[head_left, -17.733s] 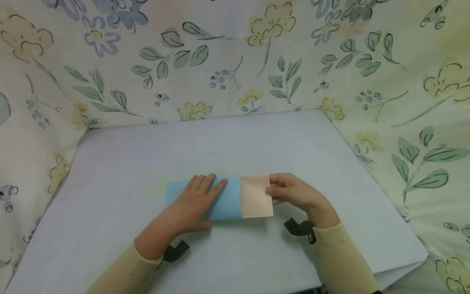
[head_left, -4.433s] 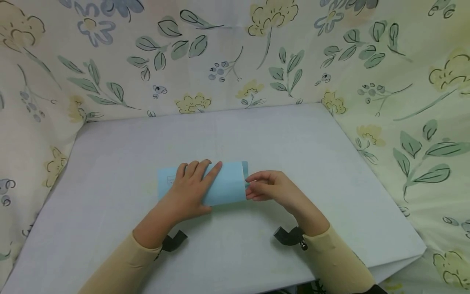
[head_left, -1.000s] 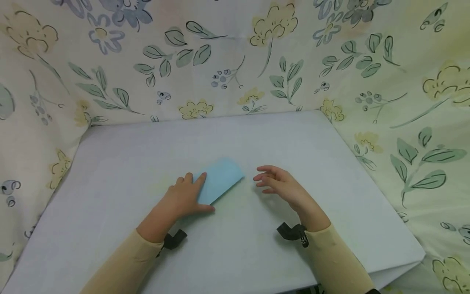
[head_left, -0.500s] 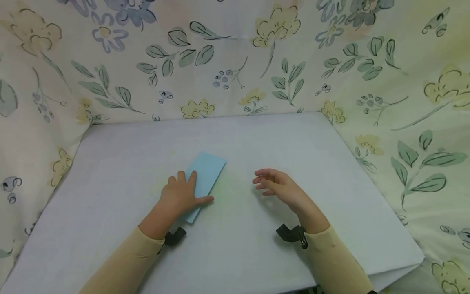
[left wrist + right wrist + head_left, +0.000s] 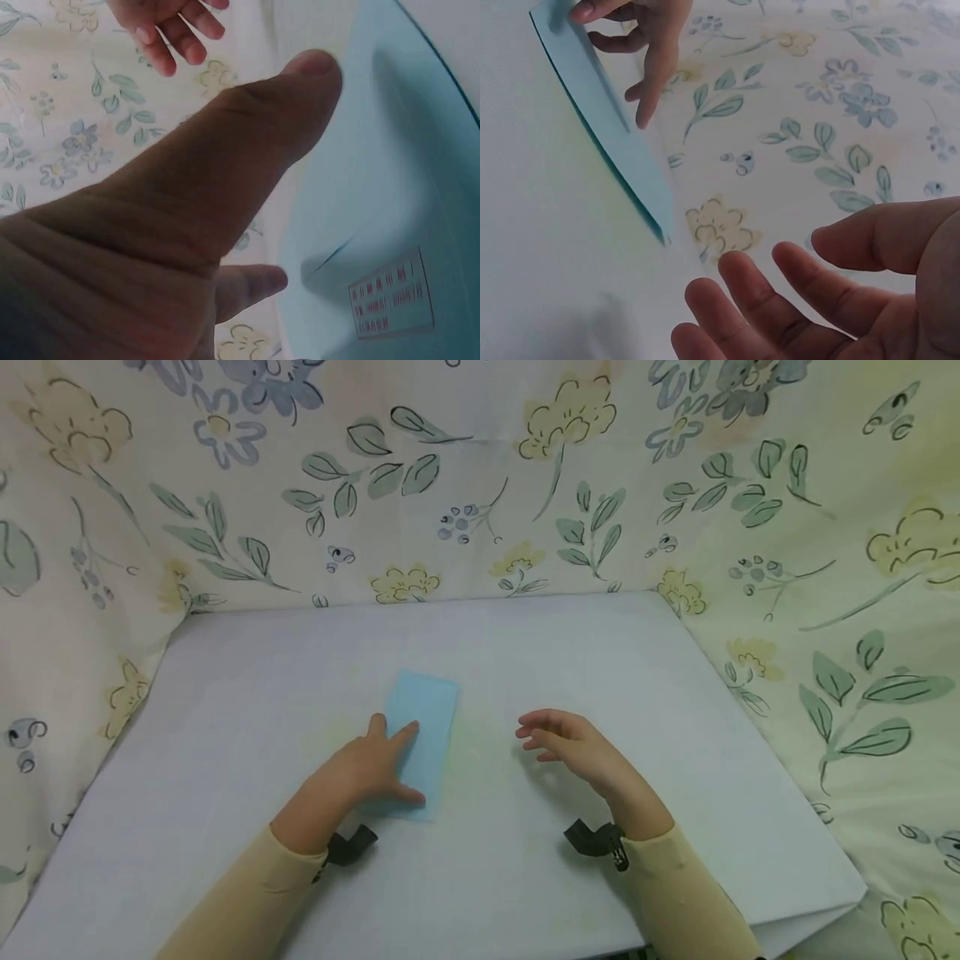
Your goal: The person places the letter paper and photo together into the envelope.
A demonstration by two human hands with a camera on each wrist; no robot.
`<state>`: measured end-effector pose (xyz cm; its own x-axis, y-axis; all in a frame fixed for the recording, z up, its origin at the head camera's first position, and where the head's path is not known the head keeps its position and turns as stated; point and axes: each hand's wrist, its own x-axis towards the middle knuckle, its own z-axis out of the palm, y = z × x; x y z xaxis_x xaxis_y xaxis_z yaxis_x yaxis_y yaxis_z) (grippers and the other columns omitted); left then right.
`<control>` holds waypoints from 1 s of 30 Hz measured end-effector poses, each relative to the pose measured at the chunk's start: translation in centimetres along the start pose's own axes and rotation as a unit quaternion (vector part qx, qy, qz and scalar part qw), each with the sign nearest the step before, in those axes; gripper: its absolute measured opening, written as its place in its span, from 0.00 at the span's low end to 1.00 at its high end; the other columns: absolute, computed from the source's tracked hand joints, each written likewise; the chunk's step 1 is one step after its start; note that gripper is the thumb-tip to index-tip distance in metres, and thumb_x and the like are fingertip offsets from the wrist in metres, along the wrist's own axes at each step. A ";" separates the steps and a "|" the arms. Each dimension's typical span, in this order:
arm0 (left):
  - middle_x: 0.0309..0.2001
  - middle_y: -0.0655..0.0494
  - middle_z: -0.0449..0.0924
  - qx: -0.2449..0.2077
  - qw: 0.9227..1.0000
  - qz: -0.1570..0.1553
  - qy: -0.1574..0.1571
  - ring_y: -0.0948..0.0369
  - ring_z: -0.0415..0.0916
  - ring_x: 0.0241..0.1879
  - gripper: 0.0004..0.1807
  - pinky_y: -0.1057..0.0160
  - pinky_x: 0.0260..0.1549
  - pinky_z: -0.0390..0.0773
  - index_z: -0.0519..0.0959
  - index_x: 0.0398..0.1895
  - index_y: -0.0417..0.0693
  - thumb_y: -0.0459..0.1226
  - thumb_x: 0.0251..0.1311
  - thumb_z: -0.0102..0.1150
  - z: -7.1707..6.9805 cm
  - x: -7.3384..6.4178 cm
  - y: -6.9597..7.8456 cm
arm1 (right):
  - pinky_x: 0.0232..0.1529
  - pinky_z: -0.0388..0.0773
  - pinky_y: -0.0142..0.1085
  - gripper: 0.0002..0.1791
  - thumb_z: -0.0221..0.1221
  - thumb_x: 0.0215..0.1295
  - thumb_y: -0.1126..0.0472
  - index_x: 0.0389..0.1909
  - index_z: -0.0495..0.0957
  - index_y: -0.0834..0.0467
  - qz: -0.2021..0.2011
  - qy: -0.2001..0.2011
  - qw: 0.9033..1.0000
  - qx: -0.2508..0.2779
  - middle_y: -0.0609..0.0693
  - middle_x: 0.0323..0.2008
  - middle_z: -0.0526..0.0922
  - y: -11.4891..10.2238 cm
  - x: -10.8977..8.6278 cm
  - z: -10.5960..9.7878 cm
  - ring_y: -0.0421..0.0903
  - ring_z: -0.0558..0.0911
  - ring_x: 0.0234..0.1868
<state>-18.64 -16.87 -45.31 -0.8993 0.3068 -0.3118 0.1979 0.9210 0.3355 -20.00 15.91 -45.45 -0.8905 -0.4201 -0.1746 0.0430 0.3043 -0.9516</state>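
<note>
A slim light blue envelope [image 5: 432, 727] stands lengthwise on the white-covered table, left of the middle in the head view. My left hand [image 5: 365, 766] lies over its left side with fingers spread and straight, thumb near the lower end. The left wrist view shows the thumb [image 5: 311, 71] over the blue paper and a small boxed print [image 5: 391, 296] in red characters. To the right, apart from the envelope, my right hand [image 5: 566, 739] hovers with loosely bent fingers and holds nothing. One long edge of the envelope [image 5: 607, 112] looks slightly raised in the right wrist view.
A white cloth [image 5: 495, 885] covers the table, its front right corner folded over. Floral curtains [image 5: 480, 485] hang behind and along both sides. Black wrist mounts [image 5: 596, 839] stick out beneath both wrists.
A cream card stuck out of the envelope's right end at first; later it is inside. The left hand has since turned the envelope from crosswise to lengthwise. The right hand has drawn off rightward.
</note>
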 end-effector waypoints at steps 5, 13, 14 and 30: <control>0.66 0.30 0.53 -0.029 0.999 0.032 -0.004 0.50 0.73 0.33 0.62 0.50 0.39 0.79 0.61 0.79 0.44 0.52 0.41 0.85 0.8 -0.1 0.1 | 0.57 0.78 0.49 0.22 0.53 0.78 0.61 0.66 0.71 0.69 -0.006 -0.010 1.000 -0.001 0.65 0.60 0.78 0.5 0.4 0.0 0.60 0.80 0.59; 0.66 0.30 0.57 0.021 0.997 0.069 0.007 0.49 0.72 0.35 0.58 0.49 0.38 0.80 0.66 0.76 0.44 0.53 0.41 0.84 2.9 1.3 0.6 | 0.57 0.79 0.48 0.21 0.53 0.78 0.62 0.66 0.72 0.68 0.009 -0.009 1.000 0.004 0.64 0.60 0.79 2.5 0.4 -0.1 0.60 0.80 0.59; 0.66 0.30 0.57 0.027 0.997 0.069 0.006 0.49 0.72 0.35 0.58 0.49 0.38 0.80 0.66 0.76 0.44 0.53 0.41 0.84 3.0 1.3 0.6 | 0.57 0.79 0.48 0.21 0.52 0.79 0.61 0.66 0.72 0.68 0.012 -0.010 1.000 0.005 0.64 0.60 0.79 2.6 0.4 -0.1 0.59 0.80 0.59; 0.67 0.33 0.60 0.032 0.999 0.042 0.003 0.47 0.74 0.41 0.56 0.49 0.37 0.79 0.67 0.76 0.47 0.59 0.45 0.80 3.9 0.3 0.7 | 0.55 0.80 0.47 0.21 0.54 0.79 0.60 0.64 0.73 0.68 -0.029 -0.017 0.999 -0.016 0.63 0.57 0.81 3.8 0.5 1.2 0.58 0.82 0.56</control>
<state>-17.24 -15.22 -48.63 -0.8810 0.3816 -0.2797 0.2960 0.9057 0.3034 -19.71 15.82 -49.45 -0.8752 -0.4664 -0.1287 -0.0227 0.3052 -0.9520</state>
